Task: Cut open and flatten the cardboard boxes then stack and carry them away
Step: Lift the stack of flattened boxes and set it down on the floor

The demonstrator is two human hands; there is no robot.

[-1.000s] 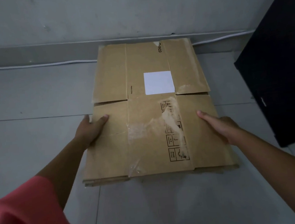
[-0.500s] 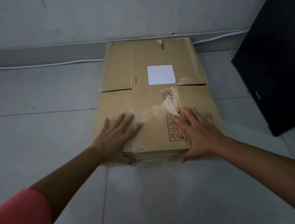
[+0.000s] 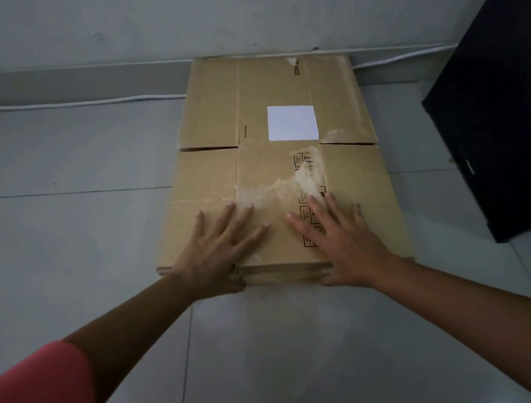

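A stack of flattened brown cardboard boxes (image 3: 274,168) lies on the grey tiled floor, its far edge against the wall. The top sheet carries a white label (image 3: 292,122), torn tape and black handling symbols. My left hand (image 3: 220,250) lies flat with spread fingers on the near left part of the top sheet. My right hand (image 3: 341,239) lies flat on the near right part, over the printed symbols. Both palms reach the stack's near edge, where several cardboard layers show.
A black cabinet (image 3: 500,116) stands at the right, close to the stack. A white cable (image 3: 72,103) runs along the skirting at the wall. Grey floor tiles (image 3: 69,250) spread to the left and in front of the stack.
Both hands moved from the stack's side edges onto its near top surface and now press flat there. The stack slid away from me to the wall.
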